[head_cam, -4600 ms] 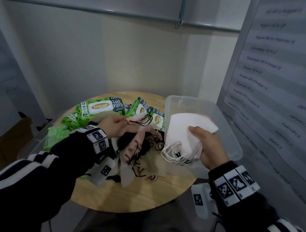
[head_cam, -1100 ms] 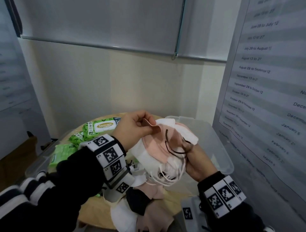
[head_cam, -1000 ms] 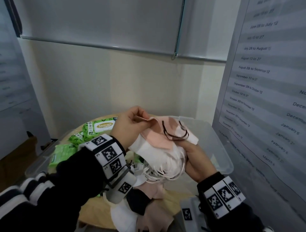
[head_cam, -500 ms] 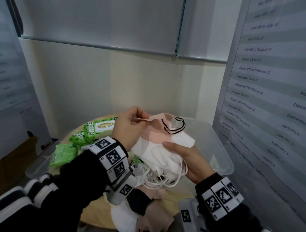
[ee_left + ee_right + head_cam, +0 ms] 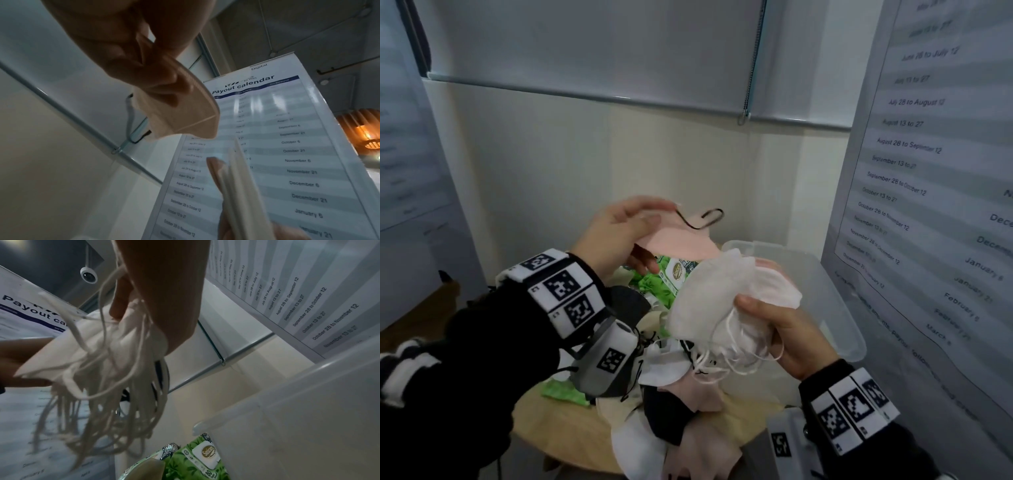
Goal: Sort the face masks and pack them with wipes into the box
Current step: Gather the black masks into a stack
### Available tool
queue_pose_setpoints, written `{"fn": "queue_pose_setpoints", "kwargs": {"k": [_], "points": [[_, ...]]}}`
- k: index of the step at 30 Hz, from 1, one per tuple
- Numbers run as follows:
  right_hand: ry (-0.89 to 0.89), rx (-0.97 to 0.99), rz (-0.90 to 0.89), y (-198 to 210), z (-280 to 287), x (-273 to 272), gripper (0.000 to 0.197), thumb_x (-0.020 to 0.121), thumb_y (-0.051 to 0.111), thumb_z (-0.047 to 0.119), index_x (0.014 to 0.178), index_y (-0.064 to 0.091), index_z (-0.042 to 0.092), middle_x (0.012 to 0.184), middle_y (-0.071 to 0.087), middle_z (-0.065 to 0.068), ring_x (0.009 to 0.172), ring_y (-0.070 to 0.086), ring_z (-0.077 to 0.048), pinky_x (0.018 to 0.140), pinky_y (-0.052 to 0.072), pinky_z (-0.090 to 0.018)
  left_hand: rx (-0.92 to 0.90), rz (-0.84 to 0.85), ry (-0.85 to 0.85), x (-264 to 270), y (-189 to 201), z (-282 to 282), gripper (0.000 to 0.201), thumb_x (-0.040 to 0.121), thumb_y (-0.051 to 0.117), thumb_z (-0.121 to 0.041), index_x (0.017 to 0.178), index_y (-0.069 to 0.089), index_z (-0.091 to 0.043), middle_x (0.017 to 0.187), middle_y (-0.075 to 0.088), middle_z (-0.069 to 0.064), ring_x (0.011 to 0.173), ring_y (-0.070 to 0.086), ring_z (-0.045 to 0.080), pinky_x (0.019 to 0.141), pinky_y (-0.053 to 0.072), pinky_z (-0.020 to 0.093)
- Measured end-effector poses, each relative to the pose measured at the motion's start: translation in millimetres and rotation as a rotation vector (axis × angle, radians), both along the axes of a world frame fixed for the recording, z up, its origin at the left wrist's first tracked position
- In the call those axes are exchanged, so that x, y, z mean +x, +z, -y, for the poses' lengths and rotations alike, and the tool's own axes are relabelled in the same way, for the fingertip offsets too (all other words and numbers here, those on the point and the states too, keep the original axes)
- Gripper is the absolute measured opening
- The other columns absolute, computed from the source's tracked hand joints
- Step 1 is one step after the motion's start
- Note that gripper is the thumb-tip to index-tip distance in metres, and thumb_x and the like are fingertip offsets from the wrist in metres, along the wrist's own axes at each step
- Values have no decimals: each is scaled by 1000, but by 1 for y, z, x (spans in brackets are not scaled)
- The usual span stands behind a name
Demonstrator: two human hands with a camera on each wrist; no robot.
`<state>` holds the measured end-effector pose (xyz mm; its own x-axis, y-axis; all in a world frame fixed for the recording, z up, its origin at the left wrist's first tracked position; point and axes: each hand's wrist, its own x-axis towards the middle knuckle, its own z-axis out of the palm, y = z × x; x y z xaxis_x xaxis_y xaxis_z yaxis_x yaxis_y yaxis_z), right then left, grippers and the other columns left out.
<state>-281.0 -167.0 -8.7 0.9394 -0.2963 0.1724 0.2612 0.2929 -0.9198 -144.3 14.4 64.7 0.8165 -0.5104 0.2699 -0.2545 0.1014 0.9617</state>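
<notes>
My left hand (image 5: 619, 236) pinches a pink face mask (image 5: 674, 240) with black ear loops, raised above the table; the same pink mask (image 5: 180, 113) hangs from its fingers in the left wrist view. My right hand (image 5: 784, 329) grips a stack of white masks (image 5: 719, 298) whose white ear loops (image 5: 115, 386) dangle below, held beside the clear plastic box (image 5: 835, 308). Green wipes packs (image 5: 671, 277) lie behind the masks. A loose heap of pink, white and black masks (image 5: 674, 411) lies on the round wooden table (image 5: 558, 431).
A banner printed with a payout calendar (image 5: 928, 192) stands close on the right, next to the box. A wall with a lowered blind (image 5: 602, 54) is behind the table. Another wipes pack (image 5: 203, 457) lies by the box wall in the right wrist view.
My left hand has lifted the pink mask up and left, off the white stack. My right hand keeps the white stack, now lower and nearer the box.
</notes>
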Motion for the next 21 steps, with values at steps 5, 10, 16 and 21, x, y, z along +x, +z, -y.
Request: {"fn": "queue_pose_setpoints", "kwargs": {"k": [5, 10, 16, 21], "points": [[-37, -223, 67, 1, -1, 3, 64, 46, 92, 31, 101, 71, 5, 99, 72, -8, 91, 68, -19, 74, 54, -29, 121, 73, -235, -4, 1, -1, 41, 68, 80, -12, 106, 67, -21, 90, 69, -3, 69, 61, 4, 57, 52, 17], [-62, -414, 203, 5, -3, 1, 23, 51, 77, 10, 68, 78, 26, 78, 65, 14, 76, 62, -2, 64, 47, -15, 66, 10, -341, 0, -5, -1, 66, 50, 78, 0, 112, 64, -19, 111, 67, 5, 92, 64, 11, 79, 53, 17], [-177, -540, 303, 4, -11, 4, 18, 55, 80, 35, 71, 78, 26, 84, 64, 11, 82, 61, -4, 75, 46, -15, -26, -98, -383, -11, -9, 3, 39, 61, 75, -19, 99, 71, -18, 87, 72, -3, 72, 66, 7, 60, 53, 18], [-322, -570, 335, -1, -11, 6, 17, 63, 74, 27, 78, 76, 35, 84, 66, 3, 81, 63, -11, 71, 50, -24, -8, -126, -403, -27, -18, 9, 21, 65, 69, -17, 84, 77, -17, 84, 73, 3, 73, 67, 11, 68, 54, 18]]}}
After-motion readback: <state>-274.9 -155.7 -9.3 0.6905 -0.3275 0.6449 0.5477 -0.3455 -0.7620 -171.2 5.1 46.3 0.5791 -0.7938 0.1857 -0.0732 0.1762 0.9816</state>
